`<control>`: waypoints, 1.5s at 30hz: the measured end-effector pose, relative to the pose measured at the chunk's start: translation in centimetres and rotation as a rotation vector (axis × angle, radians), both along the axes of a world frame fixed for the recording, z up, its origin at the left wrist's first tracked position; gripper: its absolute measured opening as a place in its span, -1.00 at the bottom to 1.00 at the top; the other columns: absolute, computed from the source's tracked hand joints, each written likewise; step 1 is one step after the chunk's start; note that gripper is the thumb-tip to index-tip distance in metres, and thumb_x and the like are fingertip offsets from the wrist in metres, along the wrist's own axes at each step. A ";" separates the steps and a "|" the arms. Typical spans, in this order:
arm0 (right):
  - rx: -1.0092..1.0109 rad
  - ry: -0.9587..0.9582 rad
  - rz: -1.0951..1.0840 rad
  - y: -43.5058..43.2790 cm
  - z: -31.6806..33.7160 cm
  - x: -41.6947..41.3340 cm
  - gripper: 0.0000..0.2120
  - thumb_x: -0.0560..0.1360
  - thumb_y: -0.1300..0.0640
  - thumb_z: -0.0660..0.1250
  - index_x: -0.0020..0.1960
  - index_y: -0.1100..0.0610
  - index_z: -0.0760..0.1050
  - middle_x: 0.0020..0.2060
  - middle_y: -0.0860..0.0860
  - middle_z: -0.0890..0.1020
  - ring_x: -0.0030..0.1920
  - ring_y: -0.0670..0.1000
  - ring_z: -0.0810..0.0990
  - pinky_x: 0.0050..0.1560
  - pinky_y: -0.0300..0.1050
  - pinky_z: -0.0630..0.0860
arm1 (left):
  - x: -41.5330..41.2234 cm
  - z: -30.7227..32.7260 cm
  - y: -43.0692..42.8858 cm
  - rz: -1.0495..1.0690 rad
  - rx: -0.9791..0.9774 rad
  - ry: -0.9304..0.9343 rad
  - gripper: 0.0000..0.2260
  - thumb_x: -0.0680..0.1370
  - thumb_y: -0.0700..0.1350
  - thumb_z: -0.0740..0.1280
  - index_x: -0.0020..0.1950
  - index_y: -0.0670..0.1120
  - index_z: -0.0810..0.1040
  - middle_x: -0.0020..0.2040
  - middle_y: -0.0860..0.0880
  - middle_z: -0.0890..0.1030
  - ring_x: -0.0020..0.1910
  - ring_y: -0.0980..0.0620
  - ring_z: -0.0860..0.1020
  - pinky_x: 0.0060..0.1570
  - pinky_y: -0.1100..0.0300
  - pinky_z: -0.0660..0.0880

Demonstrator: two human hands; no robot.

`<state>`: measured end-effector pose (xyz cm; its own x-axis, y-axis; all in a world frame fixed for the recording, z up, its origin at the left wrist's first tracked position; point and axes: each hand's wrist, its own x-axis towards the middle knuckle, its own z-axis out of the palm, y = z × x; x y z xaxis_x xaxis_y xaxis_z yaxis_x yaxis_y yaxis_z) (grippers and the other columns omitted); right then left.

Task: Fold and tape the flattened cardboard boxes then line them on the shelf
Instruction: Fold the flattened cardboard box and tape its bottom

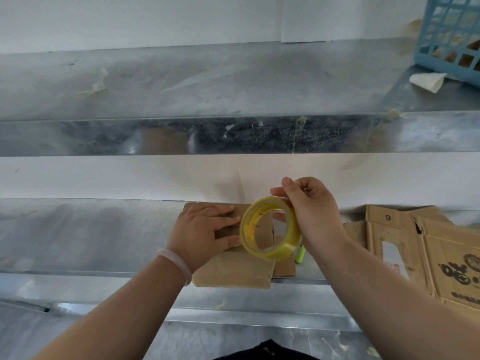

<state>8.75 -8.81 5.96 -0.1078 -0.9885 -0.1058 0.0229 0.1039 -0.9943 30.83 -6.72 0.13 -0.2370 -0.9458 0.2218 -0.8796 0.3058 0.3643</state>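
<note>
our left hand (205,229) is pressing flat, fingers straight, on the folded box (233,271) at the shelf (78,237) edge, while our right hand (311,211) is gripping the tape roll (270,229) just right of it, above the flap seam (235,226) (running left to right, we are judging), so the right hand is lying nearer for taping.

Blue plastic lattice basket (446,35) upper right, crumpled white paper (427,81) just beside it, small green cylindrical object (299,254), white wall (130,19).
</note>
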 end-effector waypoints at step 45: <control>0.268 -0.214 0.025 0.7 -1.2 2.7 -0.84 0.60 0.13 0.29 -0.04 0.21 0.38 -0.13 0.15 0.66 -0.23 0.03 0.71 -0.18 0.00 0.68 | 0.0 1.9 0.6 0.140 0.172 0.166 -0.21 0.15 0.46 0.20 0.22 -0.01 0.37 -0.02 0.20 0.31 0.13 0.07 0.37 0.14 0.20 0.30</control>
